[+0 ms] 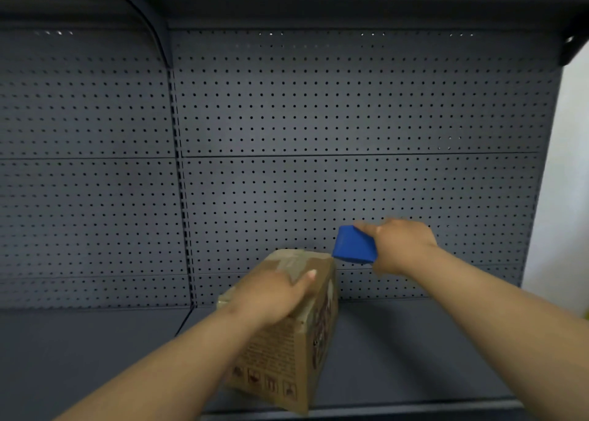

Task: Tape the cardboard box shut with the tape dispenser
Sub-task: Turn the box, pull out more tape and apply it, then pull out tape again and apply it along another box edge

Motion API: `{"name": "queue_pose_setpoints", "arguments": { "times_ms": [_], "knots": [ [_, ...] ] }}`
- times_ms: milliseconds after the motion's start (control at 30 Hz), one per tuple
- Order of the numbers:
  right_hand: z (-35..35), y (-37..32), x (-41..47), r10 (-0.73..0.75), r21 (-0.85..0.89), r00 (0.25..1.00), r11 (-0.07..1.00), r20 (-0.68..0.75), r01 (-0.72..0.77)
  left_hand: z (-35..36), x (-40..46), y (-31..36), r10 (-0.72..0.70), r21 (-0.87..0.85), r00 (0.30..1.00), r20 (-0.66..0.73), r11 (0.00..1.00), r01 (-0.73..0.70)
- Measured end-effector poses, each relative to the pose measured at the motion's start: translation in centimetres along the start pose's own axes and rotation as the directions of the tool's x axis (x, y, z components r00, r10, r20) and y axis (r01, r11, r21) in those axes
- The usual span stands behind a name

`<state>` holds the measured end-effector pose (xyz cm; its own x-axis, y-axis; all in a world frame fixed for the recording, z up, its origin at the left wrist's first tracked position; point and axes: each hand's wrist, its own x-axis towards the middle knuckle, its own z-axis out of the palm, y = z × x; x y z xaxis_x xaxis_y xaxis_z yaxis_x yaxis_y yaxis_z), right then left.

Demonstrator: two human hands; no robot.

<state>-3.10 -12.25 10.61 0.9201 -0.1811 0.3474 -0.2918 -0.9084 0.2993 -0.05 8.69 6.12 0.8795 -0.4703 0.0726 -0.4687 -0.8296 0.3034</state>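
Box (287, 341) sits up close on the shelf (414, 350), left hand (271, 293) spread flat, pressing its taped top. Right hand (401, 245) is wrapped around the blue dispenser (353, 244), hovering just right of the box's far top corner, apart. Right hand's nearer that edge.

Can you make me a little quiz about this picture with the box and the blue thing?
1. True or false: the left hand rests on top of the cardboard box.
2. Which hand holds the blue tape dispenser?
3. What does the box stand on: A) a dark shelf, B) a wooden floor, C) a chair?

Key: 1 true. 2 the right hand. 3 A.
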Motion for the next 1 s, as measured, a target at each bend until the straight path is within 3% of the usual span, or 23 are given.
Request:
{"name": "queue_pose_setpoints", "arguments": {
  "times_ms": [67, 167, 400, 567, 733, 867, 933, 1000],
  "knots": [
    [0.1, 0.0, -0.1, -0.002, 0.04, 0.998, 0.999, -0.069, 0.005, 1.5, 0.4, 2.3, -0.066, 0.044, 0.997, -0.034, 0.997, 0.067],
    [0.1, 0.0, -0.3, -0.023, 0.095, 0.99, 0.995, -0.137, 0.037, 3.7, 1.3, 2.8, -0.136, 0.251, 0.991, 0.002, 0.959, 0.131],
    [-0.5, 1.1, -0.6, 0.0, 0.175, 0.974, 0.984, -0.228, 0.041, 2.3, 1.3, -2.2, 0.168, 0.245, 0.961, 0.218, 0.944, -0.22],
    [-0.2, 1.7, -0.1, 0.013, 0.174, 0.976, 0.984, -0.217, 0.026, 0.2, 1.8, -8.0, 0.327, 0.28, 0.912, 0.246, 0.877, -0.39],
    [0.2, 1.8, 0.6, 0.02, 0.171, 0.977, 0.985, -0.211, 0.017, -1.3, 2.9, -12.7, 0.174, 0.296, 0.972, 0.158, 0.931, -0.215],
    [0.6, 1.3, 1.3, 0.02, 0.182, 0.978, 0.983, -0.206, 0.018, -1.0, 3.8, -12.4, -0.085, 0.224, 0.995, 0.058, 0.972, 0.07],
    [0.8, 0.8, 1.7, 0.016, 0.192, 0.98, 0.981, -0.198, 0.023, 0.1, 5.2, -11.4, -0.25, 0.196, 0.967, -0.04, 0.947, 0.253],
    [1.0, 0.3, 2.0, 0.009, 0.196, 0.981, 0.98, -0.193, 0.029, 1.2, 6.7, -10.2, -0.431, 0.077, 0.897, -0.1, 0.895, 0.439]
  ]
}}
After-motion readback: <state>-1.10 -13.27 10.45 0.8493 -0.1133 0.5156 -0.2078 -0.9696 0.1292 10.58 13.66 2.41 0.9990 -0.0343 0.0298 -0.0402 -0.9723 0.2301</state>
